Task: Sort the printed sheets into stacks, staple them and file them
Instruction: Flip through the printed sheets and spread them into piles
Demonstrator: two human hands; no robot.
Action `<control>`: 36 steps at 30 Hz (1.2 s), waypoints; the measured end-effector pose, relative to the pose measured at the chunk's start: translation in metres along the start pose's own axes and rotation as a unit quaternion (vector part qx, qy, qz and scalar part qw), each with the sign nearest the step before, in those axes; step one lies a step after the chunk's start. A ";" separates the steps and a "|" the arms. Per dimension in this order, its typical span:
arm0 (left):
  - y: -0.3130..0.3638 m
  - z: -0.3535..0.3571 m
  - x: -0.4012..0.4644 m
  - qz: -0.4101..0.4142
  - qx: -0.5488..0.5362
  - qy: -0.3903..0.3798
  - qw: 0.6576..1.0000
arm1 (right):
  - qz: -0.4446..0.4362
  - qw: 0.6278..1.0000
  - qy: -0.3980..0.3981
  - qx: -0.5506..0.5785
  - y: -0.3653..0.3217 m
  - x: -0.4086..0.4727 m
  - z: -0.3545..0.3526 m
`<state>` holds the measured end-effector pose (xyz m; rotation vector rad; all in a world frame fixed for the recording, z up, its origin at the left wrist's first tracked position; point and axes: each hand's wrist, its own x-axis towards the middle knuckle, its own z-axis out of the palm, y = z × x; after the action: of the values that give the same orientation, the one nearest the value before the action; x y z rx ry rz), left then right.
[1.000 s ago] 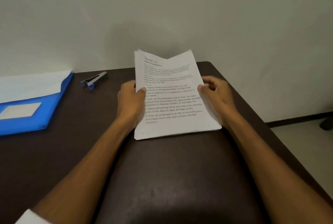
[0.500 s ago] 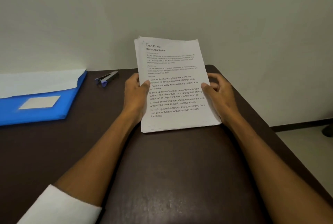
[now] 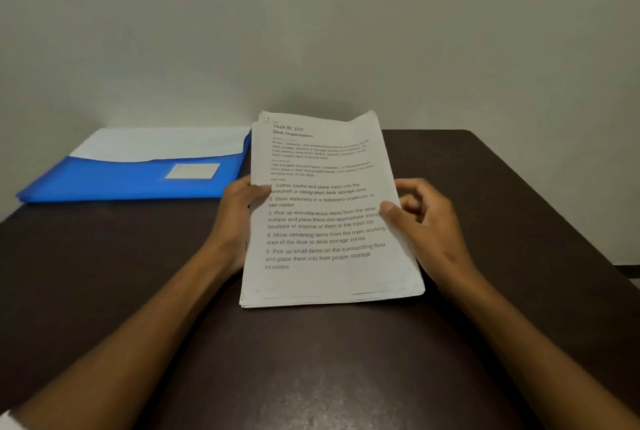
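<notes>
Early in the job, by the look of it: a whole wad of sheets (image 3: 329, 215) held over the middle of the desk (image 3: 104, 291), nothing yet split into stacks, nothing visibly stapled. Tilted up at the far end, near edge low and close to or resting on the desktop, cannot tell which; edges at the bottom slightly fanned, top right corner bent. Top page printed, headed "Desk Organization", with a numbered list below. Left hand (image 3: 239, 218) clamped on the left margin, thumb on the face near item one, fingers hidden behind the paper. Right hand (image 3: 426, 221) at the right margin, thumb pressed on the face by item three, fingers curled loosely behind and beside the edge, seemingly pinching the top sheet or sheets, though how many cannot be told. Blue folder (image 3: 131, 180) lying flat at the far left of the desk, just beside the wad's upper left corner, with a pale label on its cover and white paper (image 3: 159, 145) showing above its flap. No stapler in view. Likely step: reading the top page and peeling it off to begin sorting. Next move calls for separating one sheet cleanly with the right thumb, holding the rest steady on the left, then laying it on bare desk to start a stack.
</notes>
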<state>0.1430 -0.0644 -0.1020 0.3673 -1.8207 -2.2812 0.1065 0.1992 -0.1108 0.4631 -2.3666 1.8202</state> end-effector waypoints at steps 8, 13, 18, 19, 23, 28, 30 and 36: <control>-0.002 -0.003 0.006 0.002 -0.027 -0.021 0.999 | -0.024 0.998 0.061 0.012 0.005 -0.001 0.004; -0.003 -0.005 0.008 -0.007 -0.050 -0.045 0.998 | -0.026 0.997 0.054 0.040 0.005 -0.005 0.004; 0.001 -0.003 0.005 -0.008 -0.085 -0.049 0.995 | -0.022 0.998 0.038 0.050 0.002 -0.008 0.003; 0.000 -0.004 0.005 -0.011 -0.095 -0.047 0.994 | -0.022 0.998 0.033 0.050 0.002 -0.009 0.003; -0.001 -0.006 0.007 -0.058 -0.144 -0.048 0.987 | -0.023 0.999 0.027 0.031 0.002 -0.010 0.002; -0.002 -0.007 0.008 -0.045 -0.133 -0.060 0.988 | -0.038 0.998 0.017 -0.052 -0.002 -0.017 -0.005; -0.002 -0.007 0.008 -0.044 -0.124 -0.059 0.990 | -0.026 0.994 0.065 -0.079 -0.005 -0.019 -0.024; -0.002 -0.008 0.008 -0.047 -0.134 -0.065 0.988 | 0.103 0.969 0.168 -0.145 0.008 -0.048 -0.160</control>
<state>0.1383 -0.0738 -0.1061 0.2706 -1.5493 -2.6294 0.1345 0.3629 -0.0884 -0.1210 -2.4449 1.4398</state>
